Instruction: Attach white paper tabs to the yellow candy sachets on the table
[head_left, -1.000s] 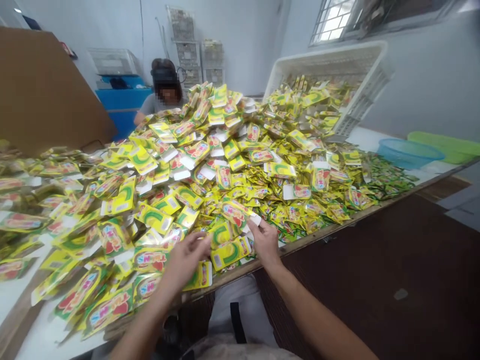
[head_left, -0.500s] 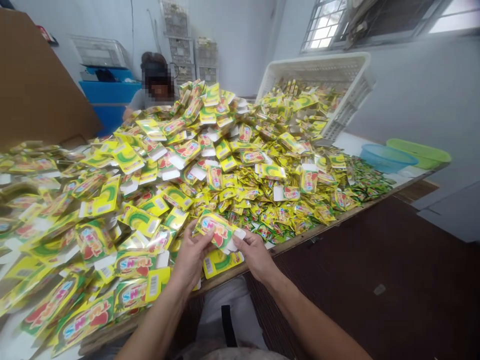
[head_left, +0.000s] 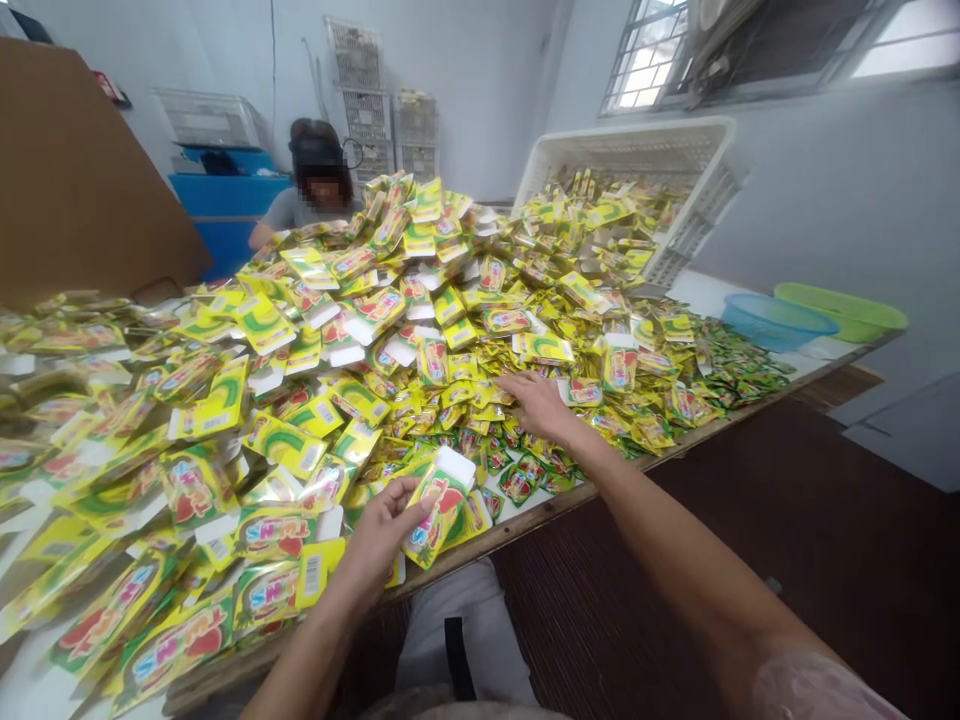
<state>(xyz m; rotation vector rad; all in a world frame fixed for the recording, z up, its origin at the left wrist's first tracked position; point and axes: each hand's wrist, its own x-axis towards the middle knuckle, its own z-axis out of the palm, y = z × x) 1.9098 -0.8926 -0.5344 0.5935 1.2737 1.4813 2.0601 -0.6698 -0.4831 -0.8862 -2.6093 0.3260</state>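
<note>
My left hand [head_left: 381,530] pinches a small yellow-and-green carton [head_left: 433,525] between thumb and fingers, just above the table's front edge. The carton's white end flap stands open toward the upper right, and colourful lettering with a red fruit picture faces me. Further in, my right hand [head_left: 538,402] lies over a heap of small yellow sachets [head_left: 480,395], its fingers stretched out and touching them. Whether a sachet is under the fingertips is hidden. Green sachets [head_left: 519,480] lie in front of that hand. Many cartons [head_left: 277,530] of the same kind pile up to the left.
A tilted white plastic crate [head_left: 697,215] spills cartons at the back right. Beyond it on the table sit a blue basin [head_left: 780,320] and a green basin [head_left: 847,312]. A person [head_left: 319,185] is behind the heap. A brown board [head_left: 82,180] leans at the left.
My right hand has let go of the carton and moved forward to the sachets. My left hand keeps the carton, now turned with its flap end upward.
</note>
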